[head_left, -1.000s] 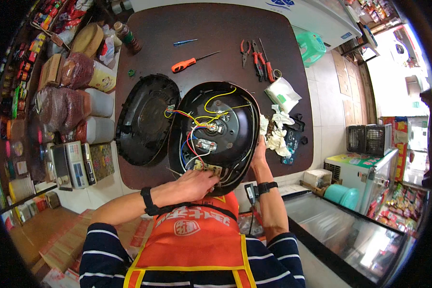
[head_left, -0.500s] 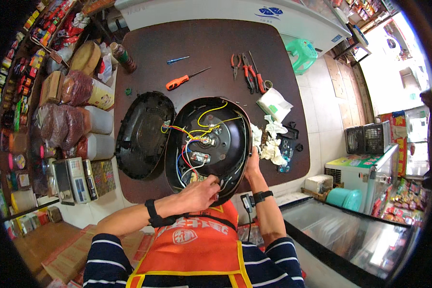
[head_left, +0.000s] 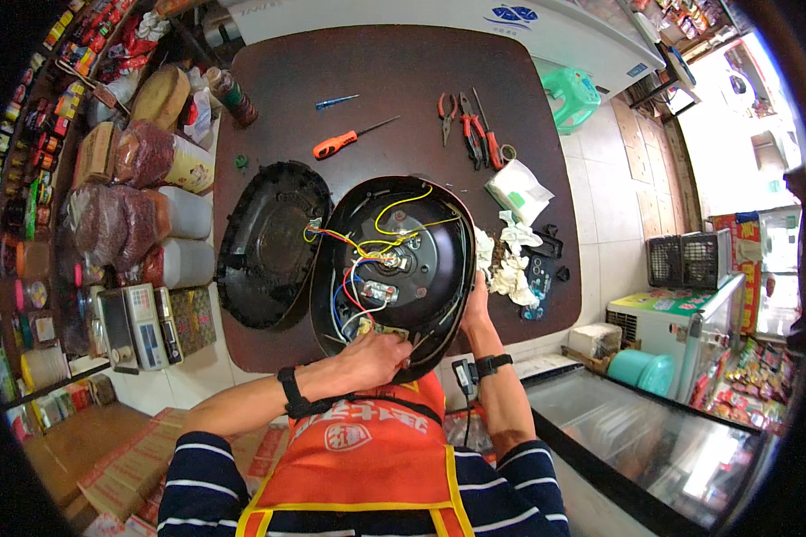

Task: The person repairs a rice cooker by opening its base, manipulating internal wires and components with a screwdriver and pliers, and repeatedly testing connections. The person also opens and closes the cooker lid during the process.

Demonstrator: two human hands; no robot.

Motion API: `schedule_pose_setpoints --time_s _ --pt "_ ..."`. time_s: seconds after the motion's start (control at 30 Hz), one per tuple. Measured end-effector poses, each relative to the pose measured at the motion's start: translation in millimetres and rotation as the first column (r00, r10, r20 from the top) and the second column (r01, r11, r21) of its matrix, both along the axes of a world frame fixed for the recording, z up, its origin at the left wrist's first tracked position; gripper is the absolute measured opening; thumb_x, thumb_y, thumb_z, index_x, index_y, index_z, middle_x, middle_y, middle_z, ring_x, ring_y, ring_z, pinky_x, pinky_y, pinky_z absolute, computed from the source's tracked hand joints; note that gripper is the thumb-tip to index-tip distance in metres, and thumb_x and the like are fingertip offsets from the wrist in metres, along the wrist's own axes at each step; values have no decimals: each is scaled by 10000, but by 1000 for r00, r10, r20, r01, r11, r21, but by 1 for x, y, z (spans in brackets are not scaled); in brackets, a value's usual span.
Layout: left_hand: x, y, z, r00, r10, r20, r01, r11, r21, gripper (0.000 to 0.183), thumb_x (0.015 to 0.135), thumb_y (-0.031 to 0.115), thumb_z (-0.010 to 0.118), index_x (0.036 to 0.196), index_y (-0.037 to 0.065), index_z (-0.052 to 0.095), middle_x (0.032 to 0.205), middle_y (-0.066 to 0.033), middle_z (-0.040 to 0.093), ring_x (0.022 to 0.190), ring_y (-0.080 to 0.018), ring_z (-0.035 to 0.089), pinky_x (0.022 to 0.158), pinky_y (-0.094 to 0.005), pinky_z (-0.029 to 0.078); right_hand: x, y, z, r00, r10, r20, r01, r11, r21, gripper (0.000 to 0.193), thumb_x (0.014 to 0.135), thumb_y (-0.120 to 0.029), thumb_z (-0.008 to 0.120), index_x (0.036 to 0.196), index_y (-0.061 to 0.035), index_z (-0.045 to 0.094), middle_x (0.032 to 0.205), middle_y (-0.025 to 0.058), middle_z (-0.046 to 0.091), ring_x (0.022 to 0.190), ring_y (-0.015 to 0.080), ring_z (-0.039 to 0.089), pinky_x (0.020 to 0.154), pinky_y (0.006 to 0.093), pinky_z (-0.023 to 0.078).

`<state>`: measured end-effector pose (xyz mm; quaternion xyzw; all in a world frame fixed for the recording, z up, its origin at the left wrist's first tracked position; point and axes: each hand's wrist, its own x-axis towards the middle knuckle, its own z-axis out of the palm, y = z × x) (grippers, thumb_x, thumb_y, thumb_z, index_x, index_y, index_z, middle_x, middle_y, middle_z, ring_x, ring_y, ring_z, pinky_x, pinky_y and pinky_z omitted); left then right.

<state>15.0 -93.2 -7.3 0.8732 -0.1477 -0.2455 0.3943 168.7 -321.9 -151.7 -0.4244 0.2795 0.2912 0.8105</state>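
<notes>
An opened black appliance housing, rounded like a rice cooker body, lies on the table's near side. Yellow, red, blue and white wires run inside it to a central metal fitting and a small component. At its near inner edge, by a small board, my left hand is closed with fingertips down; what they hold is hidden. My right hand grips the housing's right wall from outside, its fingers partly behind the rim. Left of the housing rests a loose black oval cover, joined by wires at a connector.
On the dark table lie an orange screwdriver, a small blue screwdriver, red-handled pliers, a tissue pack and crumpled tissues. A bottle stands far left. A green stool is beyond the right edge.
The view has shifted slightly. My left hand stays at the near inner edge, its fingers turned a little lower into the housing. My right hand keeps its grip.
</notes>
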Motion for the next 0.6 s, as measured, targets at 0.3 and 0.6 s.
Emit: schedule_pose_setpoints --time_s 0.3,0.6 --pt "1 -10 -8 996 51 72 -53 998 32 129 948 116 676 1030 32 728 1024 -231 754 959 -470 756 824 -572 619 -1 -2 -4 1000 0 28 1 1000 -12 546 1180 -425 339 1378 -44 677 1273 157 762 1147 309 740 1035 475 615" --pt "-2 -4 -5 1000 6 -10 -5 1000 10 143 951 140 693 1051 44 729 1046 -206 750 981 -463 754 844 -568 614 0 -3 -8 1000 16 4 -16 1000 22 548 1167 -439 366 1389 -44 676 1304 167 759 1142 321 740 1047 477 608"
